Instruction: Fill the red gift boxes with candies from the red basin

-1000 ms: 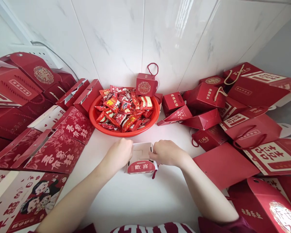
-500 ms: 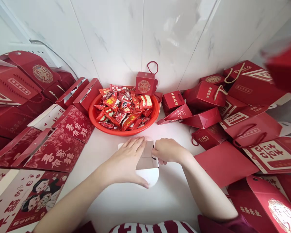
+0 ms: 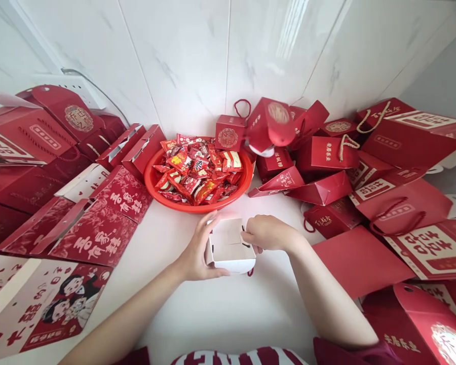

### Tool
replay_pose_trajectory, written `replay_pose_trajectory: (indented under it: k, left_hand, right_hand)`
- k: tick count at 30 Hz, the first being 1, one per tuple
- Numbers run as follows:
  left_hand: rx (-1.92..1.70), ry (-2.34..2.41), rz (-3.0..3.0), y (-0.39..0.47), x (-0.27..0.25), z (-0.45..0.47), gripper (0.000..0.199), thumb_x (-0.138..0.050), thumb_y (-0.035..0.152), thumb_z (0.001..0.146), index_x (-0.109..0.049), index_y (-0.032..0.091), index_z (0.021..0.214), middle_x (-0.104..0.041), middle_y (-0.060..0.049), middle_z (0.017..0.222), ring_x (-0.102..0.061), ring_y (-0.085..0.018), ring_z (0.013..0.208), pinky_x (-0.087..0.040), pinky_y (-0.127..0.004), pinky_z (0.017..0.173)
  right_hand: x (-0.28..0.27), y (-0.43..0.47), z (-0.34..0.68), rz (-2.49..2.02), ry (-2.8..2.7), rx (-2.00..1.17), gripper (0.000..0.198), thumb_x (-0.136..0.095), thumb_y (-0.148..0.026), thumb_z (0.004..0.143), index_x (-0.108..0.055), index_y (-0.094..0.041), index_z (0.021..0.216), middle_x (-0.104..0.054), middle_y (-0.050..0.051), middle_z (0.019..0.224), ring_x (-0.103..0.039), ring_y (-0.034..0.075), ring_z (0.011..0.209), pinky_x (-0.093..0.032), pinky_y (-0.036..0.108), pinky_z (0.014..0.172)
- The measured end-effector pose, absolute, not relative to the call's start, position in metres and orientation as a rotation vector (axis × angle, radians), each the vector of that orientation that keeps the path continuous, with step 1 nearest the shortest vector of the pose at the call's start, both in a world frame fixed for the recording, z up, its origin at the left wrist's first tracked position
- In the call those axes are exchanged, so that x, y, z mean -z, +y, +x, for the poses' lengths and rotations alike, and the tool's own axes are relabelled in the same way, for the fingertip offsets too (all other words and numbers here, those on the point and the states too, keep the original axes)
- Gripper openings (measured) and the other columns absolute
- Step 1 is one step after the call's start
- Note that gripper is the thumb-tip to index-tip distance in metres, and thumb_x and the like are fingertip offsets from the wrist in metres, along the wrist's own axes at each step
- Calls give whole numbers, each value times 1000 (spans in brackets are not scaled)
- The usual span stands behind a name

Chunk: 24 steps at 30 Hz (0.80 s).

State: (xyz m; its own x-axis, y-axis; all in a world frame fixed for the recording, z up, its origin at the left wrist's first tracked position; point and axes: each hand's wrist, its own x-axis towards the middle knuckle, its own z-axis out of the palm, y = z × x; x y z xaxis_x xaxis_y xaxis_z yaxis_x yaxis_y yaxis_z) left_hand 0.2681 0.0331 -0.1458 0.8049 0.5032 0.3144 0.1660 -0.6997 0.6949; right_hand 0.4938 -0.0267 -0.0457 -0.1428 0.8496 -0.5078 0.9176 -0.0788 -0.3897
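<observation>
A small open paper gift box (image 3: 228,248) is in front of me, its pale inside facing up and dark cord ends showing at its side walls. My left hand (image 3: 197,253) is closed around its left side, with the thumb along the near wall and the fingers at the far left corner. At the right wall my right hand (image 3: 269,234) is curled, fingers at the cord ends, fingertips partly hidden. A bit of red cord (image 3: 250,272) shows under the box's near right corner. Beyond the box stands a red bowl (image 3: 149,188) heaped with wrapped snacks (image 3: 197,170).
Red gift boxes (image 3: 323,154) with cord handles pile up on the right. Printed cartons (image 3: 99,238) and red bags (image 3: 41,126) line the left. Behind the bowl rises a marbled tile wall (image 3: 190,61), with a socket strip (image 3: 79,90) at left. One blurred red box (image 3: 269,121) is above the right pile.
My left hand has gone from lying flat over the box to gripping its left side; the near white flap no longer sticks out. A blurred red box moved from upper right toward the pile beside the bowl.
</observation>
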Motion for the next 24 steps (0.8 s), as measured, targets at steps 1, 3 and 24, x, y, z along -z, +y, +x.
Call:
replay_pose_trajectory:
  k: [1, 3, 24]
  left_hand:
    - [-687, 501, 2287, 32, 151, 268, 129, -84, 58, 58, -6, 26, 155, -10, -20, 157, -11, -45, 146, -20, -60, 117]
    - [-736, 496, 2214, 30, 156, 270, 128, -83, 57, 58, -6, 25, 155, -10, -20, 156, -10, -44, 147, -17, -59, 118]
    - [-769, 430, 2005, 47, 161, 261, 108, -82, 32, 62, -20, 34, 150, -34, -12, 143, -41, -38, 130, -40, -56, 106]
  right_hand:
    - [46, -27, 494, 1983, 2074, 1014, 43, -42, -25, 85, -61, -18, 47, -70, 4, 58, -55, 16, 52, -38, 28, 61]
    - [47, -27, 494, 1980, 2087, 1000, 44, -42, -25, 86, -60, -18, 45, -70, 5, 58, -55, 16, 52, -38, 29, 62]
    - [29, -8, 493, 2523, 2621, 558, 21, -45, -29, 97, -62, -21, 89, -69, 2, 89, -59, 15, 79, -37, 25, 67]
